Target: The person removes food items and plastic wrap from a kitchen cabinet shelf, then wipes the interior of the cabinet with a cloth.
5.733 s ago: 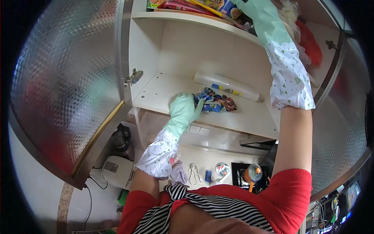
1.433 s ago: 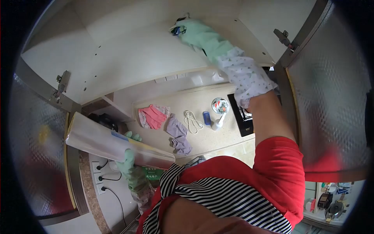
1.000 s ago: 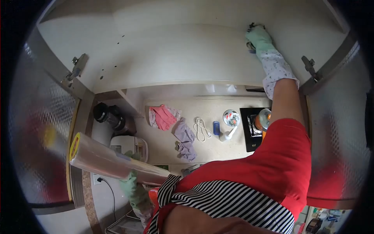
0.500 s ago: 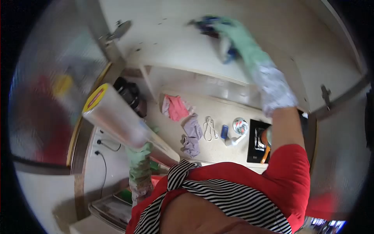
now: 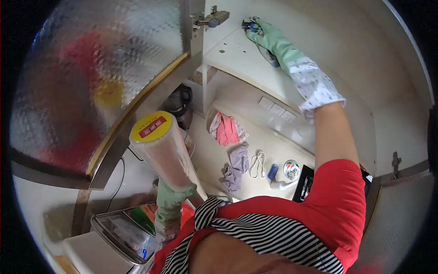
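Note:
My left hand (image 5: 172, 201), in a pale green rubber glove, is wrapped round a tall clear plastic canister (image 5: 165, 160) with a yellow lid (image 5: 152, 126). The canister tilts, lid up, beside the open cabinet door. Inside the cabinet, my right hand (image 5: 273, 40) wears a matching glove with a white patterned cuff. It presses a dark blue patterned cloth (image 5: 252, 26) onto the white shelf (image 5: 242, 61), and its fingers are partly hidden by the cloth. Several dark specks lie on the shelf to the left of that hand.
A textured glass door (image 5: 114, 59) stands open at the left, its metal hinge (image 5: 213, 19) jutting out. On the counter below lie a pink cloth (image 5: 224, 129), a purple cloth (image 5: 237, 165), a white cable (image 5: 258, 164) and a round container (image 5: 291, 169). A black coffee maker (image 5: 179, 104) stands behind.
My view has shifted, so the shelf and counter appear farther right. My right hand has moved with the cloth along the shelf. The canister is now more upright, its lid turned toward me.

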The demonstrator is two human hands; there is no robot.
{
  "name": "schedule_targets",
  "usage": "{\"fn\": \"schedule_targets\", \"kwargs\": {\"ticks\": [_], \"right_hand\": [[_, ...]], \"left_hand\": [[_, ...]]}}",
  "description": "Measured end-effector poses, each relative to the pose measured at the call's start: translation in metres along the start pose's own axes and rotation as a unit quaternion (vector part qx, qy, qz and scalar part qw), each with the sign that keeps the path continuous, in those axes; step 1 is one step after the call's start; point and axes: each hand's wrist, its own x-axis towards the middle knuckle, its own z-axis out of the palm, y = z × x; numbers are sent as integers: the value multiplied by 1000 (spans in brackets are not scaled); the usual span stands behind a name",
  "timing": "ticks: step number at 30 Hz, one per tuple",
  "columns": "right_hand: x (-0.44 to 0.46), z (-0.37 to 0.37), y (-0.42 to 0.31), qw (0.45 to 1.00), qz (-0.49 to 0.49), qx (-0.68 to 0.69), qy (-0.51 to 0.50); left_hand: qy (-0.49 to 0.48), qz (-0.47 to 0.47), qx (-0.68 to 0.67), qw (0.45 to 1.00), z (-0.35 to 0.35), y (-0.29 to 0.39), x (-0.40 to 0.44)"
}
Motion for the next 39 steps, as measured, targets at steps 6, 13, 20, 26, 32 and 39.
{"fn": "schedule_targets", "kwargs": {"ticks": [6,13,20,26,32,39], "right_hand": [[60,23,11,985,-3,-83,-151],[1,-13,-21,971,-38,117,-206],[-35,-111,-67,914,15,-244,-325],[-40,-83,19,881,311,356,11],[-29,-39,-12,988,84,16,-131],[-22,-81,-108,944,259,170,-113]], "left_hand": [[1,9,-60,998,-3,-11,-12],[-21,-6,-104,994,2,4,-11],[-5,22,-77,997,-5,7,-9],[-13,23,-129,991,-4,7,-14],[-5,38,-147,988,4,-13,-8],[1,28,-44,999,-7,-17,-13]]}}
